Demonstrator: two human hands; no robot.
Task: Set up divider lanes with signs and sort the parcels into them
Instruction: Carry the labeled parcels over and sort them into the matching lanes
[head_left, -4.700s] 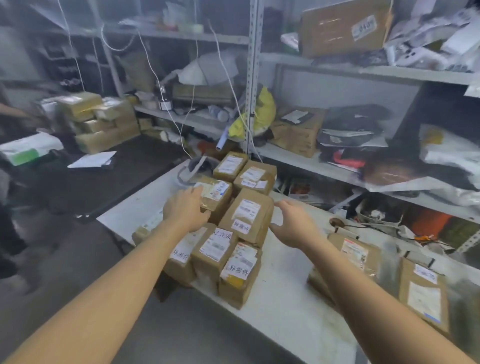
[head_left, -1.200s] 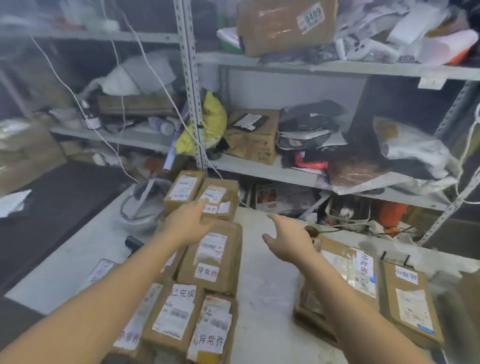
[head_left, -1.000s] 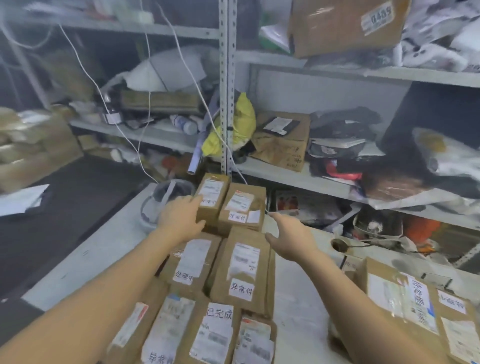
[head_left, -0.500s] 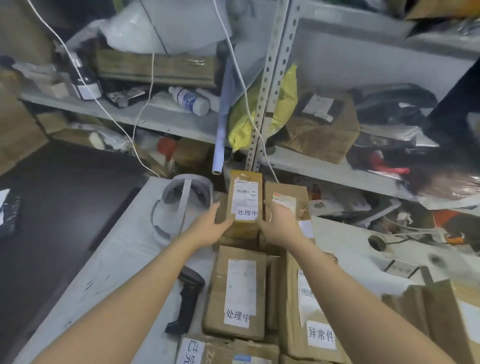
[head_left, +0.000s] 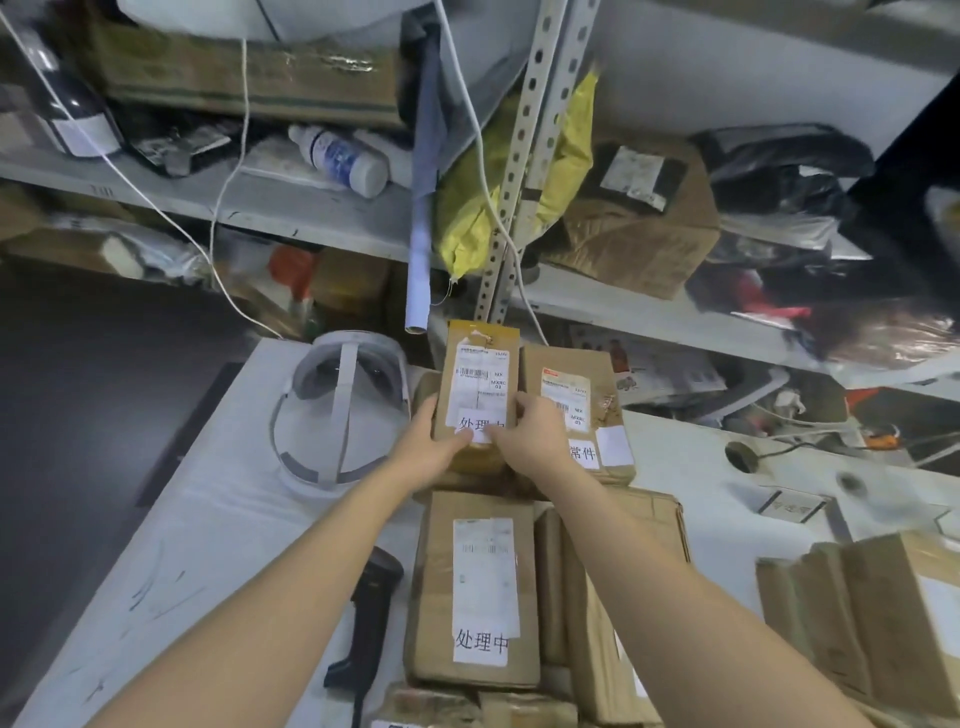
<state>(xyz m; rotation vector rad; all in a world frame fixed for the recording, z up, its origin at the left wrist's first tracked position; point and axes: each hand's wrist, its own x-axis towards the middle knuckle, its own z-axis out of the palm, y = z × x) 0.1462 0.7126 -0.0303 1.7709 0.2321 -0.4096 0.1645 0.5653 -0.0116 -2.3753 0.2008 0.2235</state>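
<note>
Brown cardboard parcels with white labels lie in rows on the white table. At the far end, a narrow parcel is tilted up on its near end. My left hand grips its lower left side and my right hand grips its lower right, thumbs on the label. Beside it on the right lies a second parcel. Nearer to me lies a parcel with a white sticker, and another parcel runs under my right forearm.
A white headset lies left of the far parcels. A black barcode scanner lies by my left forearm. More parcels sit at the right. A small sign plate lies flat. Cluttered metal shelves stand behind the table.
I have leaned in toward the far end of the rows. Both hands have closed on the far narrow parcel, and its far end stands higher than half a second ago.
</note>
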